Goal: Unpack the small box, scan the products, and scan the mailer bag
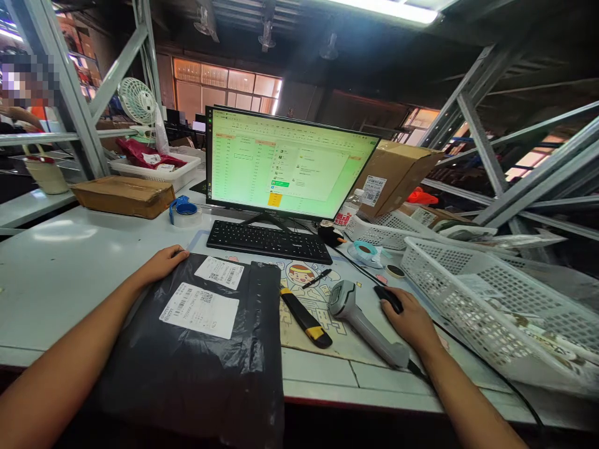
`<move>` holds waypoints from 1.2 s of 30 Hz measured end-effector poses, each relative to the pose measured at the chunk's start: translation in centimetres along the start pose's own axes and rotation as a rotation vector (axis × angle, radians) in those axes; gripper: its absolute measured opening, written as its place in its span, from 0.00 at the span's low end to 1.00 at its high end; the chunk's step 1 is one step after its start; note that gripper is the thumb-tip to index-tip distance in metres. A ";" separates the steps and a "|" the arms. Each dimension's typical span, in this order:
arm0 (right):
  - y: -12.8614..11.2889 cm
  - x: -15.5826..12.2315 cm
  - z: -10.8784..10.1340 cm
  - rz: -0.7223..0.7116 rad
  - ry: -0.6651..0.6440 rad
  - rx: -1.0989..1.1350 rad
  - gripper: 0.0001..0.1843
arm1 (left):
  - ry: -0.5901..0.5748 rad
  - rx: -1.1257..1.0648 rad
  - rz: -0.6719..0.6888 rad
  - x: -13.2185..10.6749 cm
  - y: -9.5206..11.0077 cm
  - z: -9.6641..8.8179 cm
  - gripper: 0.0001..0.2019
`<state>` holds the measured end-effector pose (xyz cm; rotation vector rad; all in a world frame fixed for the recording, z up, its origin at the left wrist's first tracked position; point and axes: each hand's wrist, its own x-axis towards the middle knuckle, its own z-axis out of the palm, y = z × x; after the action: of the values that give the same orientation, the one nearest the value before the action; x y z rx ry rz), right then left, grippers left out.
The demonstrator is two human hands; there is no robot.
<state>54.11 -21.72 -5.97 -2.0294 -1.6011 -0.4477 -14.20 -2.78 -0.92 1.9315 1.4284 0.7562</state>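
White-labelled black plastic parcel (pixel 201 368) lies near left on white worktop (pixel 70 268), left hand (pixel 161 265) at its far-left corner, grip unclear; right hand (pixel 412 319) curled round black computer mouse (pixel 390 299), apparently mid-screen-work, any click needing finger pressure.

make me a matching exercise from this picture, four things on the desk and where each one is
1. black parcel
2. knife
3. mouse
4. keyboard

A. under the right hand
B. touching the left hand
C. directly in front of the monitor
D. between the black parcel and the scanner

Pairs: 1-B, 2-D, 3-A, 4-C
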 end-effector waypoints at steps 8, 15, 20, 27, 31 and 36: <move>0.0 0.0 0.0 0.005 -0.001 0.002 0.30 | -0.013 0.007 -0.015 0.0 0.1 0.0 0.28; -0.4 0.0 -0.1 0.004 0.008 0.002 0.30 | -0.002 0.019 -0.004 0.1 0.1 -0.1 0.28; -0.4 0.0 -0.1 -0.009 -0.010 0.007 0.30 | 0.012 0.015 0.012 0.1 0.0 -0.1 0.28; -0.4 0.0 -0.2 0.002 -0.009 0.001 0.30 | 0.021 0.016 0.019 0.1 0.0 -0.1 0.28; -0.4 0.1 -0.2 0.012 -0.011 -0.005 0.30 | 0.002 0.014 0.001 -0.1 0.4 -0.2 0.28; -0.1 0.1 0.0 0.028 -0.015 -0.014 0.32 | 0.013 0.018 0.023 -0.2 0.5 -0.2 0.27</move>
<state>54.07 -21.63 -5.93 -2.0676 -1.5807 -0.4355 -14.05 -3.03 -0.44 1.9632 1.4275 0.7698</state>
